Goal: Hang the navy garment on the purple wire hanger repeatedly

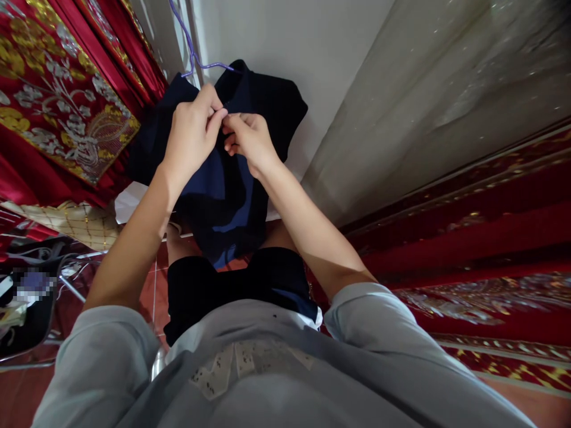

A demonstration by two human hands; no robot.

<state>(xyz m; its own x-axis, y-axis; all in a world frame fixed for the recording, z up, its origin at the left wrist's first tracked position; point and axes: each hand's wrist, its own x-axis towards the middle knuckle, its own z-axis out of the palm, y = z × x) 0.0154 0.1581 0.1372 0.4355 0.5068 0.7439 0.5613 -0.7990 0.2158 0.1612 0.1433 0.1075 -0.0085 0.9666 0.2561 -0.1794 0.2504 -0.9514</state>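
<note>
A dark navy shirt [236, 190] with a collar hangs in front of me on a purple hanger [191, 53]. My left hand [195, 125] pinches the front of the shirt just below the collar, thumb and forefinger closed together. Right beside it, the fingertips of my right hand [250, 137] are pinched at the same spot, almost touching the left thumb. What lies between the fingertips is too small to make out, perhaps a button or the edge of the cloth. The lower part of the shirt drapes down toward my legs.
Red cloth with gold and silver embroidery [71, 101] hangs at the left. Below it, a dark chair [31, 315] carries assorted items. Clear plastic sheeting [423, 101] covers the right side above red embroidered fabric [446, 238]. A pale wall [285, 35] stands behind the shirt.
</note>
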